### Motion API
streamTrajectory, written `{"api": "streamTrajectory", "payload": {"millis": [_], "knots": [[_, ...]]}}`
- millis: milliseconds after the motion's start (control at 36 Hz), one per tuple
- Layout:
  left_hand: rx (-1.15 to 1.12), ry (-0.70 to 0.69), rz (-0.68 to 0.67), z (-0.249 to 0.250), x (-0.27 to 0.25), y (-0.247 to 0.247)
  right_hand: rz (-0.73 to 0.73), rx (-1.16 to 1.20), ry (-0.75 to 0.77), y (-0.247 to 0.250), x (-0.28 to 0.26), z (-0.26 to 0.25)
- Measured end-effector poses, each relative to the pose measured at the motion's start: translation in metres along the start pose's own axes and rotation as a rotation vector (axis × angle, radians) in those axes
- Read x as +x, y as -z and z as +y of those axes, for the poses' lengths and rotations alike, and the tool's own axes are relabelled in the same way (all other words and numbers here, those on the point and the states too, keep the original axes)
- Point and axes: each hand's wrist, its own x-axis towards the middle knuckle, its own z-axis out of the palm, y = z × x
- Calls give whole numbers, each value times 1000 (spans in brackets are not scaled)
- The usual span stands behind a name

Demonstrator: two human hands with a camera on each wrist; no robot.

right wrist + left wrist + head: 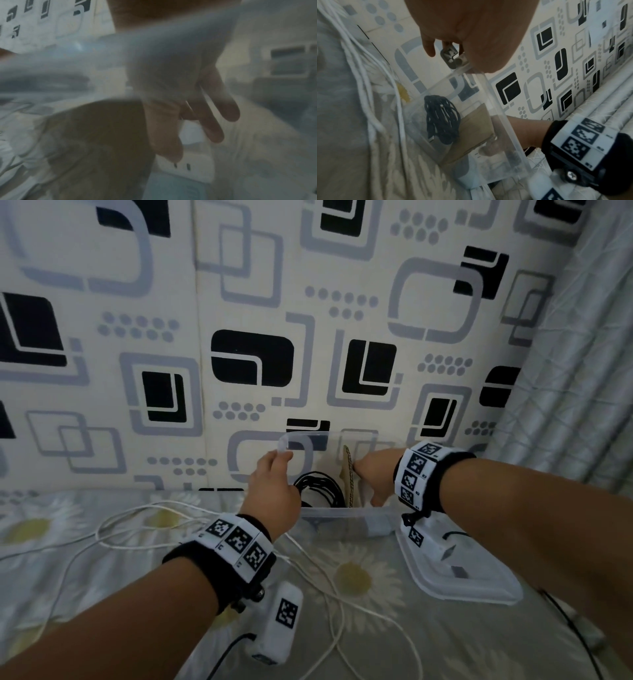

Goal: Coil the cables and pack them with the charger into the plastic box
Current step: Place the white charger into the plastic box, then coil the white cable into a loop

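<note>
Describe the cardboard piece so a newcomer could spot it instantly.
Find the clear plastic box on the flowered bedsheet, against the patterned wall. Inside it, a brown cardboard piece stands on edge as a divider, with the black cable coil to its left and the right hand reaching in on its right. It is the only brown thing there.

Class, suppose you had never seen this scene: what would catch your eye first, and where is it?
Probably the clear plastic box at the centre, against the patterned wall, with the left hand pinching its rim and the right hand reaching inside. Next, the coiled black cable in the box beside a cardboard divider, and the loose white cable on the bedsheet, left.
</note>
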Motion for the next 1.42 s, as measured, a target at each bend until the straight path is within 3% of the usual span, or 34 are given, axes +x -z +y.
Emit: {"api": "streamTrajectory", "payload": {"millis": [389,444,500,528,583,639,667,750,833,944,1056,1222,1417], "knots": [[1,11,-30,1,0,3,-92,6,-86,-22,41,-1],[-3,30,-43,1,2,4,-55,-67,-46,-48,78,23],[-10,49,-56,2,5,5,-134,-75,-29,-96,154,67],[-13,56,-62,2,7,5,-175,-69,-5,-102,166,76],[-13,64,-72,3,10,5,-112,-86,-20,-100,154,80],[-20,87,-80,5,13,5,-55,-75,-14,-30,54,32],[-23,102,-86,6,14,6,-60,-34,-37,-9,27,20],[-7,122,-100,7,18,6,72,127,-80,19,-5,14],[1,146,-118,7,21,7,199,375,-46,25,-16,24],[-11,189,-137,9,27,9,208,613,110,29,-33,16],[-6,227,-147,13,32,12,184,617,166,17,-32,0],[11,221,-157,17,27,19,207,696,132,7,-31,-14],[-69,196,-64,14,20,41,241,718,67,8,-37,-18]]}}
